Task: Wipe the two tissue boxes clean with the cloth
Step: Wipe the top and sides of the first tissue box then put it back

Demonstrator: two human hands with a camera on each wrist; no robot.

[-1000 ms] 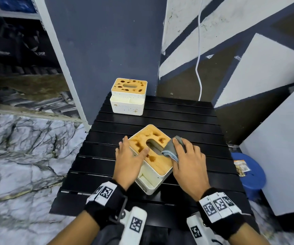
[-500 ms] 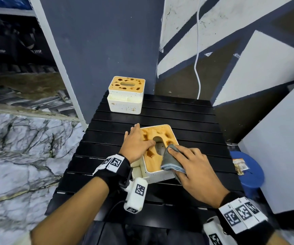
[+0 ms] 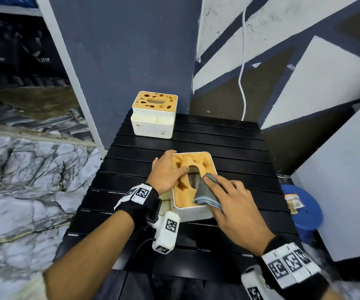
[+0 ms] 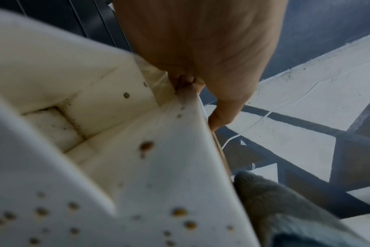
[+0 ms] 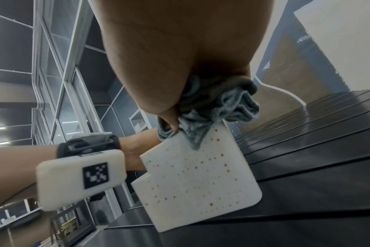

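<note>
The near tissue box [image 3: 183,198] is white with a wooden lid smeared with brown stains, and it stands mid-table. My left hand [image 3: 166,172] grips its left side, thumb lying on the lid beside the slot. My right hand [image 3: 231,204] pinches a folded grey cloth [image 3: 205,192] and presses it onto the lid's near right part. In the right wrist view the cloth [image 5: 217,107] bunches under the thumb over the box's speckled side [image 5: 196,180]. A second stained tissue box [image 3: 155,114] stands untouched at the table's far left.
The black slatted table [image 3: 218,135] stands against a dark wall. A blue stool [image 3: 302,208] with a small packet sits low at the right, beside a white panel [image 3: 337,180]. A white cable [image 3: 243,83] hangs on the wall. Marble floor [image 3: 23,180] lies at the left.
The near box turned from diagonal to roughly square with the table. My left hand shifted up along its left side. The cloth slid from the slot toward the lid's near right corner.
</note>
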